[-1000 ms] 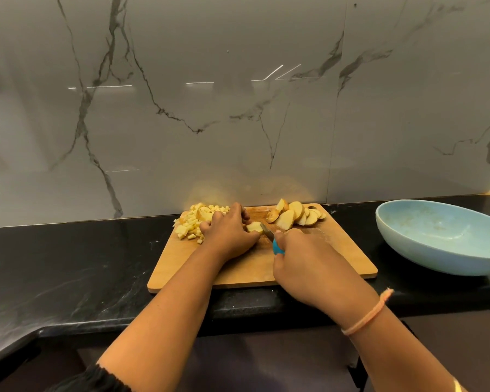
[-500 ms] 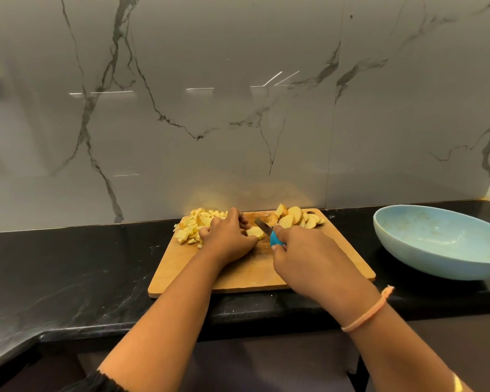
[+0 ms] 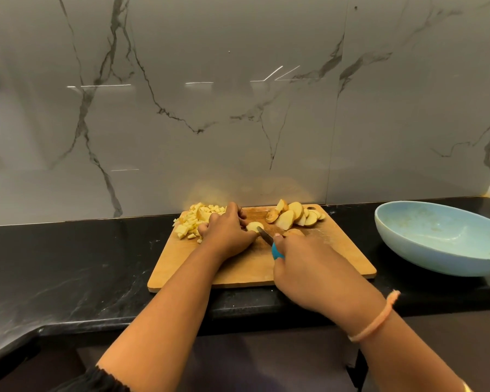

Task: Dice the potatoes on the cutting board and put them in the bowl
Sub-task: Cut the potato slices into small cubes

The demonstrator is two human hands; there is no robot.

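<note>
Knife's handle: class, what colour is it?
Bright blue. The knife's handle shows best in the head view, gripped by the right hand.

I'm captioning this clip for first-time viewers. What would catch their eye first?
At mid-board the left hand holds down a potato piece while the right hand grips a blue-handled knife beside it. Diced potato lies far left on the cutting board, potato slices far right; a pale blue bowl sits further right.
</note>
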